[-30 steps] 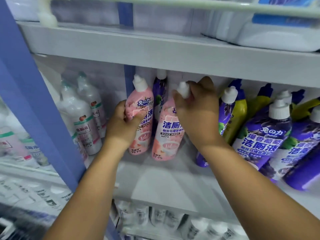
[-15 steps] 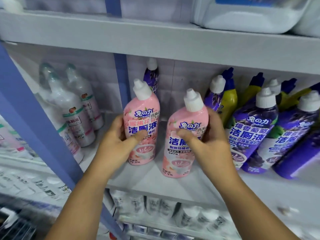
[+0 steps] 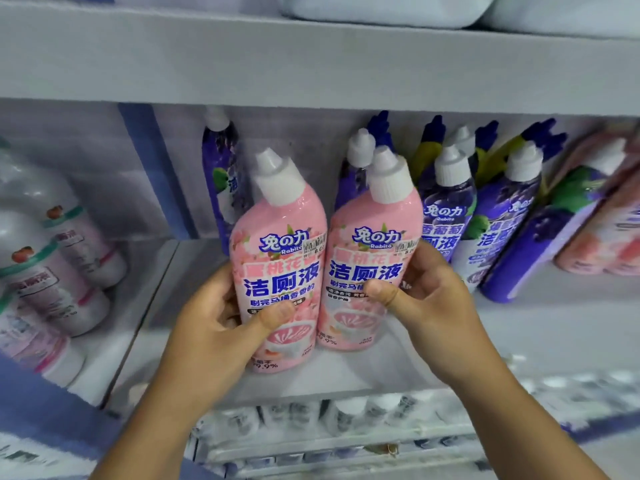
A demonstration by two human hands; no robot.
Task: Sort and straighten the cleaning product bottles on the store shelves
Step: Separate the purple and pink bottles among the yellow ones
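Two pink toilet-cleaner bottles with white caps stand side by side near the front of the white shelf [image 3: 346,379], labels facing me. My left hand [image 3: 221,327] grips the left pink bottle [image 3: 277,244] low down, thumb across its label. My right hand [image 3: 426,306] grips the right pink bottle [image 3: 370,244], thumb on its front and fingers round its right side. The two bottles touch or nearly touch.
Purple bottles [image 3: 446,216] with white caps lean in a row to the right, with yellow and blue bottles behind them. One purple bottle [image 3: 218,174] stands at the back. White bottles [image 3: 52,271] fill the left bay past a blue upright [image 3: 145,168]. Pink bottles [image 3: 602,230] lean far right.
Both hands have drawn the two pink bottles forward from the back of the shelf, stood them upright and brought them together. My right hand moved from the cap down to the bottle's body.
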